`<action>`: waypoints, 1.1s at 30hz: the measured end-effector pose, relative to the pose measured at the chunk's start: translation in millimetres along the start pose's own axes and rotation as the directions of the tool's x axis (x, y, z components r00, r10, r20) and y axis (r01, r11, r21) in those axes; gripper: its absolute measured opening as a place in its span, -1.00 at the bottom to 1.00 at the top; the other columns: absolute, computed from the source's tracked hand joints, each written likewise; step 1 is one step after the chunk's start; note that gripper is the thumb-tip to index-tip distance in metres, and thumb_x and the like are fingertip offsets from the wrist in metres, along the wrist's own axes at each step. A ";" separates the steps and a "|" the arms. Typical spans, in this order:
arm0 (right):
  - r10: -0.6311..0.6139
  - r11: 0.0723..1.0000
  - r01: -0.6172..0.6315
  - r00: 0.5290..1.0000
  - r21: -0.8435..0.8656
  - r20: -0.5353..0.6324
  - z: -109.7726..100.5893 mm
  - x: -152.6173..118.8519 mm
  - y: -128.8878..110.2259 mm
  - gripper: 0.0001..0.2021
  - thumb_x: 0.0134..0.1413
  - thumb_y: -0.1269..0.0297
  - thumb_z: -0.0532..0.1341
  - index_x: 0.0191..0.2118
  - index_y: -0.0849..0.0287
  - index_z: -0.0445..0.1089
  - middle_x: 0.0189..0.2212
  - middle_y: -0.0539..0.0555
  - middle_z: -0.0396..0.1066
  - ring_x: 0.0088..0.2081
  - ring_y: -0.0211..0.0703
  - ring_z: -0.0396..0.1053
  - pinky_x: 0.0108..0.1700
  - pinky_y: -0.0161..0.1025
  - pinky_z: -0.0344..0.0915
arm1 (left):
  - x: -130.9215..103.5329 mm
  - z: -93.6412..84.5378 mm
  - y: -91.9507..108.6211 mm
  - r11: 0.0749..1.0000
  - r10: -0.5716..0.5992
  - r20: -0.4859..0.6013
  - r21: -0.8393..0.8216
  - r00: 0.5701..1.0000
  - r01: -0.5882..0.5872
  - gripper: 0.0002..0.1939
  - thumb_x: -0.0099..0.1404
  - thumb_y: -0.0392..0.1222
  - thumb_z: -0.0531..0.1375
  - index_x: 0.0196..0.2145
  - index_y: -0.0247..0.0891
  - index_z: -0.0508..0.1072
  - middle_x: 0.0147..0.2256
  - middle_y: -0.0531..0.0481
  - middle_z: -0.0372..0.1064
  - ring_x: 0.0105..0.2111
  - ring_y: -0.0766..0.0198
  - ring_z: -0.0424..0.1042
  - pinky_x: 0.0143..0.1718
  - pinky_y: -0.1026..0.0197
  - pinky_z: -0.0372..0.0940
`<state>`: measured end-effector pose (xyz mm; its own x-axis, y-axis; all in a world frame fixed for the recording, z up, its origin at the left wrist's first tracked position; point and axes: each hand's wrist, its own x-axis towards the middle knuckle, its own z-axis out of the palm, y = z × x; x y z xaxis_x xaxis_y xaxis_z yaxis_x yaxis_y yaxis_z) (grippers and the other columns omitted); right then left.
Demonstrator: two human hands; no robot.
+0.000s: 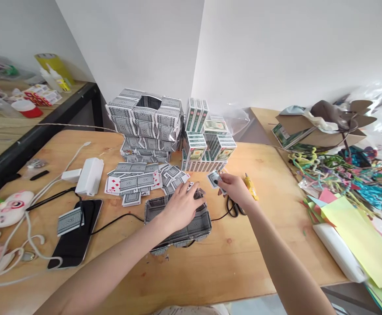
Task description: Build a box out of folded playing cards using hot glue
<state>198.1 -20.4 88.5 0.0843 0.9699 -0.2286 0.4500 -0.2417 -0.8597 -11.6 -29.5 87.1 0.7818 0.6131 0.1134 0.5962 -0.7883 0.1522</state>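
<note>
In front of me sits an open box made of playing cards point(160, 234), patterned grey inside. My left hand point(184, 205) reaches across it, fingers curled over its far right wall and thumb on the inner side; part of the grip is hidden. My right hand point(233, 187) pinches a playing card point(213, 178) just right of the box, apart from it. Beside that hand lie a yellow glue gun point(251, 187) and black-handled scissors point(234, 208). Behind the box, loose and joined playing cards point(135, 181) are spread face up and face down.
At the back stand a larger folded-card structure point(145, 118) and stacked card packs point(196, 146). On the left are a phone point(76, 243) with a card on it, a white adapter point(90, 176) and cables. Coloured paper point(358, 236) and craft bits fill the right side.
</note>
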 end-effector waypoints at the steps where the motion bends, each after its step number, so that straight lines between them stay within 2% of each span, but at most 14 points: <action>1: -0.020 0.999 0.019 1.000 -0.041 -0.022 0.7 -10.1 -2.6 -0.77 -0.05 0.20 0.10 -0.30 0.16 0.41 -0.59 -0.05 0.37 -0.63 -0.32 0.28 -0.59 -0.41 0.17 | 0.0 0.6 -1.3 1.000 0.005 0.017 -0.023 1.000 -0.005 -0.60 0.14 -0.30 0.11 -0.04 -0.10 0.30 0.10 -0.11 0.04 0.06 0.00 0.09 0.00 -0.04 0.08; 5: -0.072 0.982 0.041 0.983 -0.183 -0.167 12.7 -38.8 -2.1 -0.72 0.01 0.17 0.05 -0.32 0.22 0.42 -0.62 -0.02 0.36 -0.61 -0.28 0.25 -0.55 -0.38 0.14 | -1.6 5.0 -5.3 0.998 0.038 0.053 -0.055 0.998 -0.036 -0.57 0.13 -0.33 0.10 -0.02 -0.10 0.27 0.12 -0.09 0.04 0.05 0.06 0.13 0.02 0.01 0.09; 8: -0.108 0.963 0.051 0.972 -0.264 -0.207 23.8 -47.6 3.8 -0.72 0.02 0.19 0.04 -0.30 0.20 0.43 -0.54 0.03 0.42 -0.53 -0.23 0.31 -0.50 -0.36 0.16 | -3.6 8.1 -6.5 0.998 0.045 0.054 -0.050 0.998 -0.042 -0.56 0.11 -0.35 0.11 -0.04 -0.10 0.27 0.14 -0.08 0.00 0.09 0.05 0.08 0.05 0.00 0.04; 11: -0.117 0.949 0.049 0.972 -0.312 -0.203 29.2 -50.1 6.9 -0.72 0.03 0.21 0.03 -0.28 0.17 0.43 -0.49 0.05 0.45 -0.49 -0.20 0.35 -0.46 -0.35 0.19 | -5.2 10.8 -6.4 0.998 0.036 0.050 -0.054 0.998 -0.034 -0.53 0.09 -0.37 0.12 -0.03 -0.09 0.25 0.14 -0.10 0.00 0.11 0.04 0.05 0.07 -0.03 0.00; 17: -0.116 0.936 0.035 0.970 -0.350 -0.213 25.8 -52.4 5.6 -0.72 0.04 0.20 0.03 -0.27 0.16 0.43 -0.48 0.07 0.46 -0.46 -0.15 0.37 -0.44 -0.33 0.21 | -6.4 13.5 -6.1 0.995 0.027 0.050 -0.093 0.998 -0.022 -0.44 0.02 -0.34 0.16 0.01 -0.12 0.20 0.12 -0.14 -0.03 0.12 0.00 0.00 0.10 -0.08 -0.10; 22: -0.118 0.946 0.045 0.970 -0.322 -0.212 26.9 -57.3 4.4 -0.75 0.03 0.21 0.04 -0.30 0.16 0.43 -0.46 0.06 0.47 -0.46 -0.18 0.36 -0.44 -0.35 0.21 | -6.8 12.2 -6.2 0.994 0.020 0.055 -0.111 0.998 -0.014 -0.44 0.02 -0.34 0.16 0.01 -0.12 0.19 0.11 -0.14 -0.04 0.12 -0.01 -0.01 0.09 -0.08 -0.09; 30: -0.146 0.921 0.059 0.968 -0.385 -0.203 30.9 -56.9 4.2 -0.75 0.03 0.25 0.04 -0.29 0.15 0.44 -0.52 0.04 0.45 -0.52 -0.21 0.33 -0.45 -0.36 0.19 | -6.7 12.7 -7.1 0.992 0.013 0.072 -0.122 0.997 -0.004 -0.44 0.03 -0.29 0.18 0.02 -0.13 0.17 0.11 -0.16 -0.04 0.11 -0.02 0.00 0.07 -0.08 -0.09; 33: -0.178 0.918 0.092 0.964 -0.385 -0.195 32.0 -56.0 3.9 -0.75 0.03 0.26 0.03 -0.30 0.15 0.45 -0.46 0.05 0.47 -0.48 -0.20 0.35 -0.43 -0.36 0.20 | -7.4 11.6 -6.3 0.991 0.013 0.073 -0.132 0.997 -0.003 -0.44 0.03 -0.25 0.19 0.02 -0.13 0.17 0.11 -0.16 -0.04 0.12 -0.03 -0.01 0.07 -0.08 -0.08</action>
<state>166.8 -76.6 83.3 0.1748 0.9844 0.0222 0.7633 -0.1213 -0.6345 -19.0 -29.7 73.9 0.8007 0.5975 0.0436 0.5644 -0.7767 0.2796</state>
